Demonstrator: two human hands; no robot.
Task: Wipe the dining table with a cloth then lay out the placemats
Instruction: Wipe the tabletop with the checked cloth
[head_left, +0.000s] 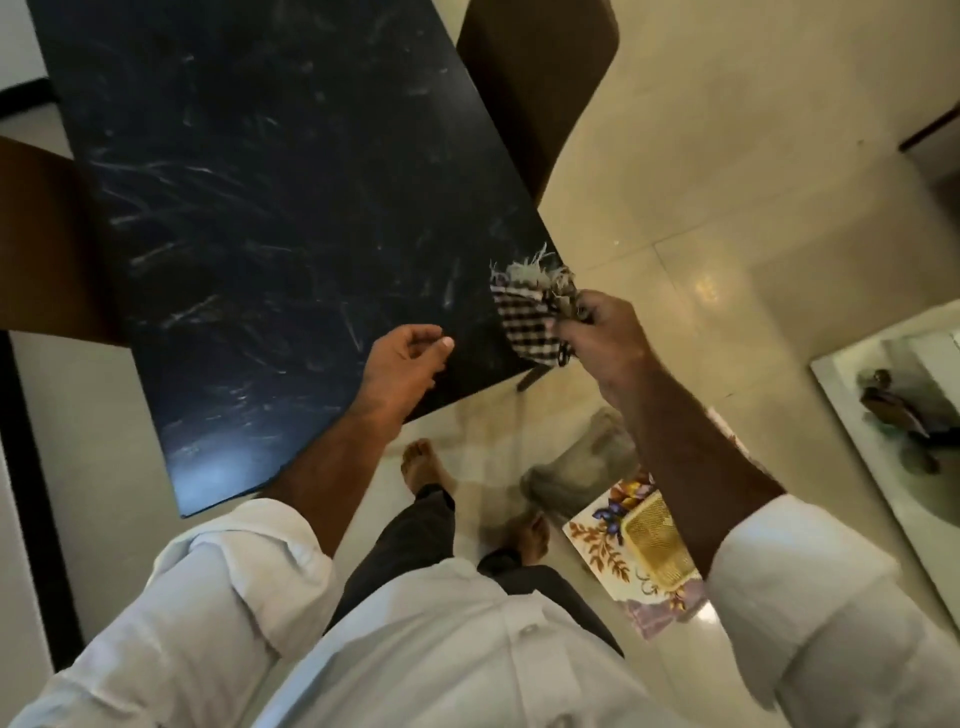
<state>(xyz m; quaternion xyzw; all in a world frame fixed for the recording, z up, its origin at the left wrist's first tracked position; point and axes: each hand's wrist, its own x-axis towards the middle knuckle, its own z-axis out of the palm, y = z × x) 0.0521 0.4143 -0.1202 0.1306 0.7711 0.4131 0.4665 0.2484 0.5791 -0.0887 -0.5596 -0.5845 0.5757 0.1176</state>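
Two hands over table (234, 208): right hand (602, 338) grips cloth (530, 312), left hand (402, 356) beside.

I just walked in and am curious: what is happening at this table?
A person in a white shirt stands at the corner of the dark table. The right hand grips a checked cloth just above that corner. The left hand is open over the table edge and holds nothing. No placemat is on the table yet; floral placemats lie lower down beside the person.
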